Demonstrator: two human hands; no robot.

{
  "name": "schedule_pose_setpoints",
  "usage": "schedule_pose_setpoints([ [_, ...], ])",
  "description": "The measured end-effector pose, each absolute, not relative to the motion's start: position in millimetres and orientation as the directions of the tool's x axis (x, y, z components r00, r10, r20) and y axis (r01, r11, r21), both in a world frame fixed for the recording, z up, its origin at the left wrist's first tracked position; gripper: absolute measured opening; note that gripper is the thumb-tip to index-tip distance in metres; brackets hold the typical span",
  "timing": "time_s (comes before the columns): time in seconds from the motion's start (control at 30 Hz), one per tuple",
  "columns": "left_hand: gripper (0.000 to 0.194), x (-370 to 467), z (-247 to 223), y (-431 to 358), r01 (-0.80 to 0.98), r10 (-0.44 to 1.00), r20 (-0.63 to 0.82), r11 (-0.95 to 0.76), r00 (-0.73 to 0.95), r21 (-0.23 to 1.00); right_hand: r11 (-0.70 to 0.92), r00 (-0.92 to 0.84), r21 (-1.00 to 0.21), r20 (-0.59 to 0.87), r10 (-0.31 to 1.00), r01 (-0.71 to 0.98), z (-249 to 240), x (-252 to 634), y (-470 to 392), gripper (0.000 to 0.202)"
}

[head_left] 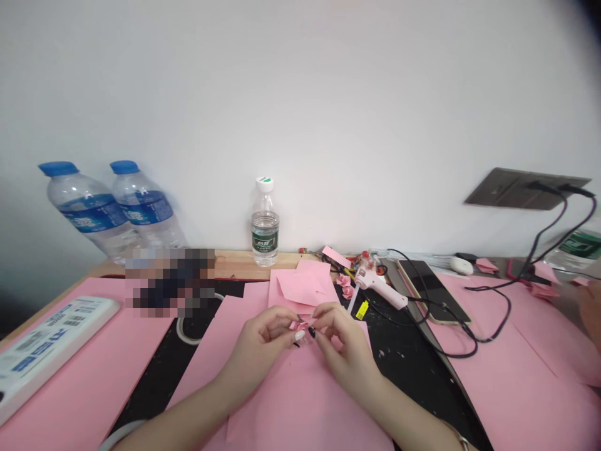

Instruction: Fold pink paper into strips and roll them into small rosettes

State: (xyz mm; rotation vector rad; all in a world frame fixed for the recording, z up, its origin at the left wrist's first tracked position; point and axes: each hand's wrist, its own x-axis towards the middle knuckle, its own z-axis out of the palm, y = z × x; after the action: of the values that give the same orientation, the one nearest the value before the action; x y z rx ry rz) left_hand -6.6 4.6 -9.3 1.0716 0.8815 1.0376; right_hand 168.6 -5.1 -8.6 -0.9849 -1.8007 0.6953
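Observation:
Between the fingertips of my left hand [263,347] and my right hand [347,347] is a small folded pink paper flower [299,326]. Both hands pinch it from either side, and the fingers partly cover it. Pink paper sheets [300,394] lie beneath my wrists. Just beyond my hands sits a stack of smaller pink paper pieces [300,285]. Small finished-looking pink paper roses [346,287] rest to the right of that stack, beside a pale pink hot glue gun [382,288] lying on its side.
A small water bottle [265,228] stands against the wall, with two large bottles [91,210] leaning at left. A long white box [51,344] lies on pink sheets. At right are a phone [434,291], black cables [504,307], a wall socket [511,188] and a white earbud case [461,266].

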Motion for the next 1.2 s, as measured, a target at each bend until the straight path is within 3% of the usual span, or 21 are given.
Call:
schedule_pose_setpoints([
  [0.47, 0.027, -2.3, -8.7, 6.2, -0.255, 0.934, -0.131, 0.223, 0.334, 0.941, 0.51, -0.331, -0.752, 0.397, 0.856, 0.417, -2.3, 173.7, -0.2, 0.027],
  [1.2, 0.02, -8.9, -3.7, 13.9, -0.178, 0.931, -0.179, 0.244, 0.318, 0.953, 0.39, -0.272, -0.852, 0.306, 0.912, 0.348, -6.0, 173.9, 1.8, 0.017],
])
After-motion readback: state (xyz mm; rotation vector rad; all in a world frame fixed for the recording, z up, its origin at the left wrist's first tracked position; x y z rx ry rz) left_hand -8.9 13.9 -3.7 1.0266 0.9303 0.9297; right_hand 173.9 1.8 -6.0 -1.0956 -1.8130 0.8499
